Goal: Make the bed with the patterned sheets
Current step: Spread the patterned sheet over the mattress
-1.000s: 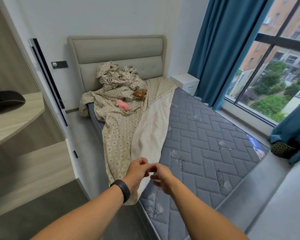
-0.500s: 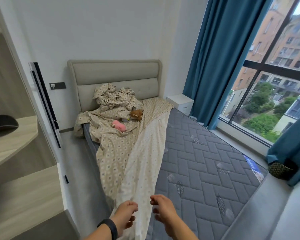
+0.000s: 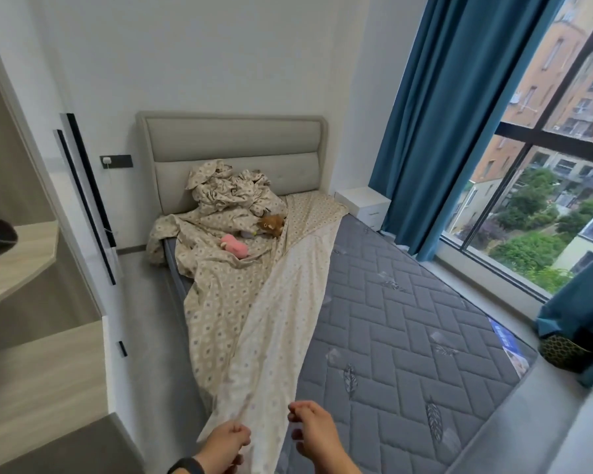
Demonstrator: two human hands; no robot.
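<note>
A beige patterned sheet (image 3: 254, 302) lies bunched along the left side of the bare grey quilted mattress (image 3: 408, 319), its pale underside turned up in a long fold running to the foot. More patterned bedding (image 3: 226, 186) is heaped against the headboard. My left hand (image 3: 225, 446), with a black band on the wrist, grips the sheet's near end at the foot of the bed. My right hand (image 3: 314, 432) pinches the sheet's edge just to the right, fingers curled.
A pink soft toy (image 3: 235, 246) and a brown one (image 3: 271, 224) lie on the sheet near the headboard (image 3: 233, 145). A white nightstand (image 3: 363, 203) stands right of the bed. Blue curtains (image 3: 442, 114) and a window fill the right; wooden shelving (image 3: 31, 302) stands at left.
The view has tilted upward, so both hands sit lower in frame. My hands have drawn apart a little along the sheet's near end, and the fold is pulled straighter toward me.
</note>
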